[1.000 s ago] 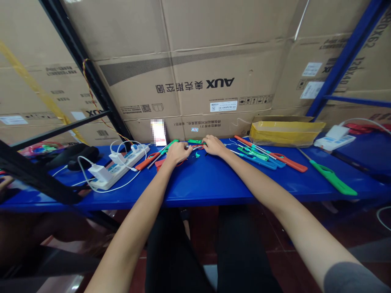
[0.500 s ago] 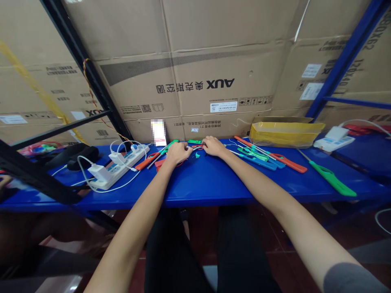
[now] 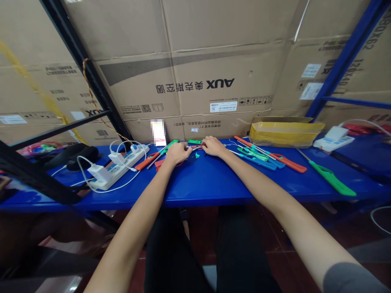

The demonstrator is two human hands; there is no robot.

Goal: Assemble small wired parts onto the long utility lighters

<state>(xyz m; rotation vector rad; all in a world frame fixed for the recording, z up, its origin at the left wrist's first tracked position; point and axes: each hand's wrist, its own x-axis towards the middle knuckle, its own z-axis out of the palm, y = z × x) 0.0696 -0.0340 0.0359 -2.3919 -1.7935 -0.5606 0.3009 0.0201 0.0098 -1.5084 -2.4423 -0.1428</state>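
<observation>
My left hand point(image 3: 178, 153) is closed near the back of the blue shelf, over part of a red lighter body point(image 3: 159, 164). Its curled fingers hide what they grip. A short distance to the right, my right hand point(image 3: 213, 146) is also closed, with its fingertips bent down among thin metal and red pieces point(image 3: 198, 147). Between the hands lies a small green plastic piece point(image 3: 197, 155). Just behind them is a green lighter part point(image 3: 194, 141). An orange long-neck lighter point(image 3: 146, 161) and a green one point(image 3: 171, 145) rest left of my left hand.
Right of my hands lie blue lighter bodies point(image 3: 259, 161), an orange lighter point(image 3: 288, 162) and a green lighter point(image 3: 331, 179). A taped yellow box point(image 3: 285, 134) stands behind them. On the left are a power strip point(image 3: 122, 167) with chargers and a phone point(image 3: 159, 133). Cardboard point(image 3: 195, 61) walls the back.
Both hands stay in nearly the same place, with no clear change in their grip. The lighters and loose pieces lie as before.
</observation>
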